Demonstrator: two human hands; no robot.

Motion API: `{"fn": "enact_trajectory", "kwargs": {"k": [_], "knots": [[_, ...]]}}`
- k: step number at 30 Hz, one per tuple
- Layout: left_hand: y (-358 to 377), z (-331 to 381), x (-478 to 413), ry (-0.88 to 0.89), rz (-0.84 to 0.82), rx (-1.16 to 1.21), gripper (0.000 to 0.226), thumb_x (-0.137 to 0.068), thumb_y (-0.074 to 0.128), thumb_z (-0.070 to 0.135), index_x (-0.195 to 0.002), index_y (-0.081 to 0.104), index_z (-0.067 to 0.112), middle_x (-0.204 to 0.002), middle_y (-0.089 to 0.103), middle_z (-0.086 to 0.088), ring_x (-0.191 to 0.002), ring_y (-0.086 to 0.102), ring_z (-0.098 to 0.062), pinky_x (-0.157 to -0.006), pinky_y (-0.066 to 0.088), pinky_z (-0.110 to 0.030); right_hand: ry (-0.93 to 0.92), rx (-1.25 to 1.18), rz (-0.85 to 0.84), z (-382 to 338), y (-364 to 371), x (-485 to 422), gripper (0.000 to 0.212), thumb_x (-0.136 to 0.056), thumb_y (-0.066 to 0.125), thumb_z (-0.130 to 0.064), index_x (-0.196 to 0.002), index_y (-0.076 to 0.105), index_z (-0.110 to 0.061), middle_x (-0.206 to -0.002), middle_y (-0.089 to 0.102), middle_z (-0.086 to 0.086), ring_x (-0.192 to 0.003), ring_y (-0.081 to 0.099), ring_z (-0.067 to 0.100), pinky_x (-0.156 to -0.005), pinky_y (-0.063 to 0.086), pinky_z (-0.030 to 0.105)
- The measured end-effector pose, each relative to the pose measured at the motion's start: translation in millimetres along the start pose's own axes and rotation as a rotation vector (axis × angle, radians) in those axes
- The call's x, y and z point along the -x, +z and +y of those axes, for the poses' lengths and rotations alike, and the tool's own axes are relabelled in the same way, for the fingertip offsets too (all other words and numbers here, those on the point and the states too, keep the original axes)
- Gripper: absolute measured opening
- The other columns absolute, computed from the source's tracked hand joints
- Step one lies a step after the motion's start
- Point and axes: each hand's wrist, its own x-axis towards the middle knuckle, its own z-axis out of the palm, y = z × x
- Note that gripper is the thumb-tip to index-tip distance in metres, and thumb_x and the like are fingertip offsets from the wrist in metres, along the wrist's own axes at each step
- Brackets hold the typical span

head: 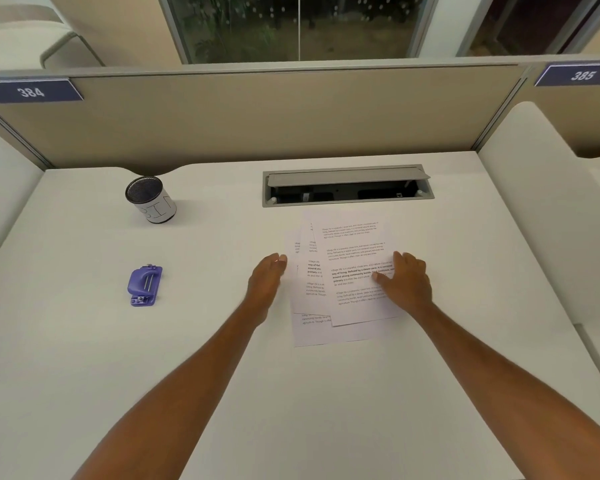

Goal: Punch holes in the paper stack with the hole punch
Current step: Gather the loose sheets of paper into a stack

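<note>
Paper stack (354, 247) fanned askew. Left grip (267, 277) released at its left edge, right grip (407, 280) released flat on top: likely squaring sheets. Hole punch (145, 285) idle toward bench (222, 358) left edge.

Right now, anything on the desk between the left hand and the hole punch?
Nothing visible. Only bare desk lies between the left hand, at the left edge of the loose papers, and the purple hole punch off to its left. The cup stands farther back, off that line.
</note>
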Motion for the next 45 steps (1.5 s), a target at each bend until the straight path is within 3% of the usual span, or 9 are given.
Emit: {"fn": "enact_trajectory", "kwargs": {"k": [6, 11, 16, 19, 21, 25, 29, 38, 45], "knots": [[14.9, 6.3, 2.3, 0.004, -0.088, 0.010, 0.039, -0.111, 0.048, 0.056, -0.129, 0.063, 0.024, -0.126, 0.067, 0.010, -0.130, 0.061, -0.023, -0.119, 0.046, -0.050, -0.030, 0.034, -0.012, -12.0, 7.1, 7.0, 0.082, -0.103, 0.064, -0.053, -0.165, 0.034, -0.008, -0.173, 0.032, 0.016, -0.157, 0.028, 0.038, -0.122, 0.037, 0.050], [24.4, 6.3, 4.0, 0.020, -0.116, -0.026, 0.045, -0.112, 0.045, 0.056, -0.137, 0.061, 0.022, -0.142, 0.065, 0.002, -0.135, 0.059, -0.024, -0.122, 0.044, -0.054, -0.053, 0.057, -0.017, -26.0, 12.7, 14.1, 0.085, -0.103, 0.062, -0.055, -0.167, 0.030, -0.008, -0.173, 0.030, 0.017, -0.157, 0.028, 0.037, -0.122, 0.037, 0.049], [31.6, 8.0, 7.7, 0.046, -0.158, -0.036, 0.043, -0.111, 0.045, 0.057, -0.136, 0.063, 0.026, -0.143, 0.067, 0.006, -0.133, 0.061, -0.019, -0.121, 0.046, -0.051, -0.091, 0.076, -0.024, -40.2, 18.7, 20.3, 0.082, -0.103, 0.062, -0.056, -0.164, 0.034, -0.008, -0.172, 0.031, 0.017, -0.156, 0.030, 0.037, -0.121, 0.037, 0.048], [33.3, 6.8, 9.6, 0.121, -0.137, -0.176, 0.039, -0.110, 0.053, 0.054, -0.136, 0.064, 0.029, -0.144, 0.067, 0.006, -0.137, 0.061, -0.021, -0.118, 0.046, -0.043, -0.106, 0.060, -0.033, -45.8, 21.0, 22.7, 0.080, -0.102, 0.063, -0.054, -0.162, 0.036, -0.009, -0.173, 0.030, 0.016, -0.156, 0.029, 0.037, -0.122, 0.037, 0.048], [31.9, 3.9, 12.0, 0.211, -0.114, -0.401, 0.050, -0.108, 0.061, 0.047, -0.151, 0.058, 0.022, -0.158, 0.059, 0.000, -0.148, 0.053, -0.023, -0.120, 0.041, -0.036, -0.096, 0.030, -0.033, -46.7, 20.9, 23.9, 0.080, -0.102, 0.063, -0.053, -0.163, 0.035, -0.009, -0.174, 0.029, 0.015, -0.158, 0.028, 0.036, -0.122, 0.037, 0.049], [27.2, -13.9, 20.6, 0.419, -0.253, -0.865, 0.066, -0.110, 0.060, 0.038, -0.168, 0.035, 0.020, -0.178, 0.031, 0.000, -0.165, 0.028, -0.019, -0.132, 0.029, -0.041, -0.004, -0.003, 0.000, -39.8, 20.7, 27.9, 0.076, -0.103, 0.063, -0.052, -0.162, 0.037, -0.012, -0.174, 0.029, 0.014, -0.157, 0.028, 0.035, -0.119, 0.038, 0.051], [23.7, -31.4, 26.1, 0.518, -0.339, -1.095, 0.071, -0.110, 0.057, 0.044, -0.171, 0.029, 0.021, -0.182, 0.017, 0.002, -0.168, 0.016, -0.018, -0.130, 0.032, -0.046, 0.111, -0.028, 0.018, -30.3, 23.6, 33.1, 0.065, -0.102, 0.063, -0.050, -0.153, 0.046, -0.012, -0.172, 0.028, 0.014, -0.155, 0.029, 0.036, -0.111, 0.045, 0.052], [22.0, -51.8, 22.8, 0.585, -0.358, -1.247, 0.072, -0.112, 0.049, 0.048, -0.172, 0.024, 0.017, -0.183, 0.009, -0.004, -0.170, 0.006, -0.021, -0.137, 0.013, -0.040, 0.126, -0.141, 0.037, -35.8, 26.0, 37.0, 0.061, -0.103, 0.066, -0.041, -0.150, 0.046, -0.009, -0.169, 0.029, 0.016, -0.153, 0.028, 0.037, -0.108, 0.047, 0.052], [22.3, -55.0, 21.7, 0.560, -0.360, -1.209, 0.072, -0.112, 0.047, 0.050, -0.172, 0.024, 0.018, -0.183, 0.009, -0.003, -0.170, 0.006, -0.020, -0.137, 0.010, -0.039, 0.152, -0.393, 0.036, -37.9, 22.8, 28.9, 0.062, -0.096, 0.076, -0.039, -0.141, 0.049, -0.006, -0.143, 0.051, 0.021, -0.137, 0.044, 0.043, -0.105, 0.046, 0.048]]}}
